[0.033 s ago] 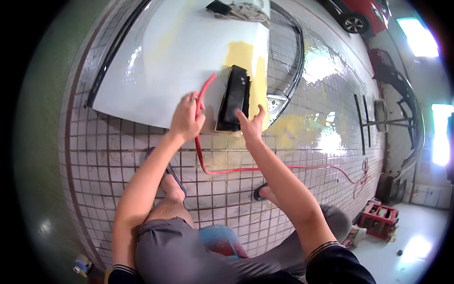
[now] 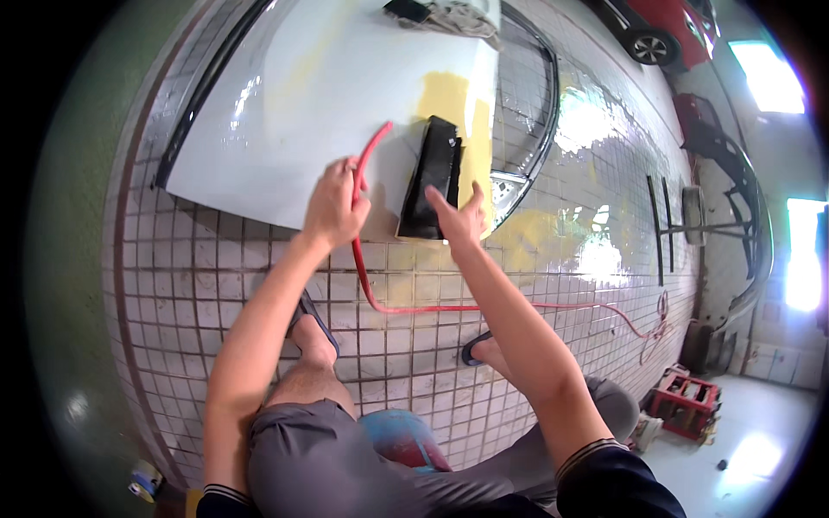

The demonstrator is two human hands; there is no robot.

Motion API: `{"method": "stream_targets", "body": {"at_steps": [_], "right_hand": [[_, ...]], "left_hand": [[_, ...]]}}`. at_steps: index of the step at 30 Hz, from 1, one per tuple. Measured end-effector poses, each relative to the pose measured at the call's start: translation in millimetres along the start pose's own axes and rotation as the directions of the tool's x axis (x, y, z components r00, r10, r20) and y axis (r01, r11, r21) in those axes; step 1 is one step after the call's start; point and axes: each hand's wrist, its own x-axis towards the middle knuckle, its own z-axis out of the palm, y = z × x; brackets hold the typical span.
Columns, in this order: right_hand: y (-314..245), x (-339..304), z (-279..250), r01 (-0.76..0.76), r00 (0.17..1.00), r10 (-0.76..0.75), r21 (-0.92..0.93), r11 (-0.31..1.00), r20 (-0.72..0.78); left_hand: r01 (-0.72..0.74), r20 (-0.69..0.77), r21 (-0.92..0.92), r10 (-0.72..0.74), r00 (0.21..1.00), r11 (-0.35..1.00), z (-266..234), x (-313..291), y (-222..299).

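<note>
A red hose (image 2: 373, 147) passes through my left hand (image 2: 337, 205), which is closed around it near its free end. That end points up over a white car door (image 2: 302, 112) with yellow patches. Beside it, a long black block (image 2: 432, 173) lies slanted on the door's near right part, a ragged dark strip along its right side. My right hand (image 2: 462, 220) is at the block's near right end. Its thumb overlaps the black face, while a finger stretches apart over the yellow area; the other fingers are partly hidden.
A grey cloth (image 2: 453, 19) rests at the door's far edge. The hose runs right across wet tiles (image 2: 406, 337). Below me is a blue and red stool (image 2: 401, 432). At right stand a red metal frame (image 2: 685, 404), a black rack (image 2: 691, 228) and a red car (image 2: 661, 30).
My right thumb has shifted slightly up and left over the black block. My left hand keeps its hold on the hose. The whole view has moved slightly.
</note>
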Motion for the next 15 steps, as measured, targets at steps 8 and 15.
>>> {"method": "stream_targets", "body": {"at_steps": [8, 15], "right_hand": [[-43, 35, 53, 0.066, 0.997, -0.077, -0.302, 0.951, -0.026], [-3, 68, 13, 0.482, 0.876, -0.475, -0.1, 0.871, 0.082]], "left_hand": [[-0.172, -0.026, 0.19, 0.18, 0.983, 0.967, -14, 0, -79], [-0.451, 0.21, 0.117, 0.422, 0.882, 0.885, -26, -12, -68]]}}
